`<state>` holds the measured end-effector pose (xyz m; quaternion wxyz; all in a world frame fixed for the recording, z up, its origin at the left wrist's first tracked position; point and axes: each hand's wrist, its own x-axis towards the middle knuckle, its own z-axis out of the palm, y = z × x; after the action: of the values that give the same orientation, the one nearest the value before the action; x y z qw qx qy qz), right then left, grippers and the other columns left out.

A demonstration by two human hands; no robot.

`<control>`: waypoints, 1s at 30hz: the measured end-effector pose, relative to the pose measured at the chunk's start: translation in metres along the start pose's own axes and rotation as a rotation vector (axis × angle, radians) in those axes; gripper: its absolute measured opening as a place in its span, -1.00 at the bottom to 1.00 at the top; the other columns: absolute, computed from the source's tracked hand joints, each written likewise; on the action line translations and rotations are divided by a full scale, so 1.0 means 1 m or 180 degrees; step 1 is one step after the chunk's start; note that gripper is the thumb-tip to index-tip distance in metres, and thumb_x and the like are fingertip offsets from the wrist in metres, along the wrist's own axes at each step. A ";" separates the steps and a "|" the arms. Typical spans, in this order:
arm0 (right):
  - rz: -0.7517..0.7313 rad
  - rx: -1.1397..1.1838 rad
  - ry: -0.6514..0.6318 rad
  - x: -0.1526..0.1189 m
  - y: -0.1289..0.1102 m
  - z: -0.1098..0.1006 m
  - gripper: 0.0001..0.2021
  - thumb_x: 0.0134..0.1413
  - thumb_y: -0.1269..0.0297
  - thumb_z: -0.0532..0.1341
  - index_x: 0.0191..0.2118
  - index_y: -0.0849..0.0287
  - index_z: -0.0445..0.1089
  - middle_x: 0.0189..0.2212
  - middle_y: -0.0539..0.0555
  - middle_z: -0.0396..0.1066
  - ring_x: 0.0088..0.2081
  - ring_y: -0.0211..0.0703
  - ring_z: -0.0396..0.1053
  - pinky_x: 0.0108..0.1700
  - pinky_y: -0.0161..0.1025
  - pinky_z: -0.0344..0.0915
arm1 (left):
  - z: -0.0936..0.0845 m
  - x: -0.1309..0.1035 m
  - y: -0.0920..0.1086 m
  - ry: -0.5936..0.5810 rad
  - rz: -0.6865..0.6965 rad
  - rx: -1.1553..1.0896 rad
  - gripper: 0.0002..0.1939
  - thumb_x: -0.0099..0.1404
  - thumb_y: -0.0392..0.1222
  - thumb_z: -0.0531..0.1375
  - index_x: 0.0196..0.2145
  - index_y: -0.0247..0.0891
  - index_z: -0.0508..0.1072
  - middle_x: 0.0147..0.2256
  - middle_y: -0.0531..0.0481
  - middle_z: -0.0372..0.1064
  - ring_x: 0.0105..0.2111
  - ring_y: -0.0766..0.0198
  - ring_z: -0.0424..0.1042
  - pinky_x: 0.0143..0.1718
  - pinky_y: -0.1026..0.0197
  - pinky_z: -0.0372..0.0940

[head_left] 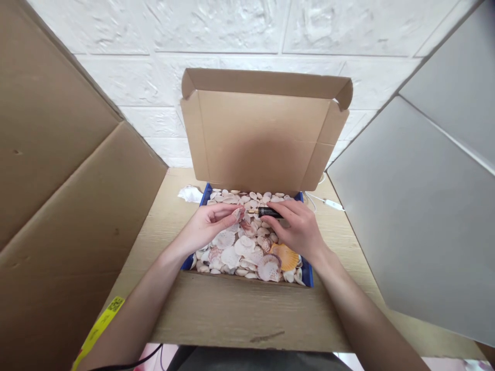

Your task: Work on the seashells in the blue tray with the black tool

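Note:
Between the fingers and thumb of my left hand (214, 221) is a small pale seashell (238, 212). My right hand (296, 224) grips a black mini drill (266, 212) with a brass-coloured chuck, its tip pointing left at the shell. Whether the tip touches the shell I cannot tell. Both hands are over an open box (307, 273) with blue sides, filled with many seashells. An orange scallop shell (285, 256) lies below my right hand, beside a purple-white scallop shell (269, 268). Larger white shells (231, 256) lie below my left hand.
The box's cardboard lid (263, 134) stands raised against the white brick wall (216, 31). Crumpled white plastic (190, 194) lies left of the box, a white cable with a switch (333, 204) to the right. Cardboard (58, 154) and a grey panel (406, 206) flank the wooden table (247, 314).

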<state>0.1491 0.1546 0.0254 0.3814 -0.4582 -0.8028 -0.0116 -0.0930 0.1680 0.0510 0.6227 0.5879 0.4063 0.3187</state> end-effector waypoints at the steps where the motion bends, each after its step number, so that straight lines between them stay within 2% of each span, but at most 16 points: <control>1: -0.0003 -0.0005 -0.0002 0.000 0.000 0.000 -0.73 0.13 0.14 0.26 -0.13 0.22 0.47 -0.28 0.11 0.55 -0.26 -0.12 0.47 -0.19 -0.16 0.38 | 0.000 0.000 0.001 -0.0025 -0.0019 0.0001 -0.74 0.34 -0.14 0.23 -0.03 -0.14 0.53 -0.08 0.01 0.55 -0.13 0.31 0.54 -0.05 0.31 0.37; 9: -0.0016 -0.0004 -0.0010 0.000 0.000 0.000 -0.73 0.13 0.14 0.27 -0.13 0.21 0.47 -0.27 0.10 0.55 -0.27 -0.12 0.47 -0.18 -0.16 0.37 | 0.000 -0.002 0.002 -0.0009 -0.0155 0.0051 -0.71 0.33 -0.10 0.23 -0.03 -0.24 0.51 -0.12 -0.07 0.56 -0.10 0.22 0.53 0.00 0.22 0.35; 21: -0.0028 -0.0032 -0.0029 -0.001 0.000 -0.001 -0.72 0.13 0.13 0.27 -0.13 0.20 0.46 -0.26 0.09 0.55 -0.26 -0.13 0.46 -0.18 -0.17 0.35 | -0.003 -0.001 -0.004 0.0196 -0.0256 0.0185 -0.65 0.25 -0.08 0.30 -0.04 -0.26 0.49 -0.07 -0.08 0.54 -0.08 0.18 0.53 -0.03 0.21 0.37; 25: -0.0126 -0.0137 0.0058 0.000 0.001 -0.002 -0.73 0.12 0.14 0.27 -0.12 0.18 0.45 -0.25 0.08 0.55 -0.24 -0.14 0.44 -0.16 -0.16 0.32 | -0.002 -0.001 -0.003 0.0157 -0.0303 0.0156 -0.64 0.24 -0.09 0.30 -0.04 -0.28 0.47 -0.07 -0.12 0.54 -0.07 0.15 0.53 -0.02 0.18 0.37; 30: -0.0315 -0.0272 0.0180 -0.001 0.001 -0.005 -0.72 0.13 0.20 0.28 -0.03 0.06 0.41 -0.19 0.04 0.55 -0.19 -0.15 0.41 -0.12 -0.13 0.25 | -0.001 -0.002 -0.002 -0.0071 -0.0293 0.0012 -0.64 0.25 -0.12 0.30 -0.04 -0.29 0.44 -0.14 -0.14 0.57 -0.10 0.13 0.55 -0.01 0.12 0.37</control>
<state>0.1533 0.1527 0.0273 0.3830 -0.4334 -0.8121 -0.0777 -0.0951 0.1667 0.0490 0.6401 0.5732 0.4265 0.2824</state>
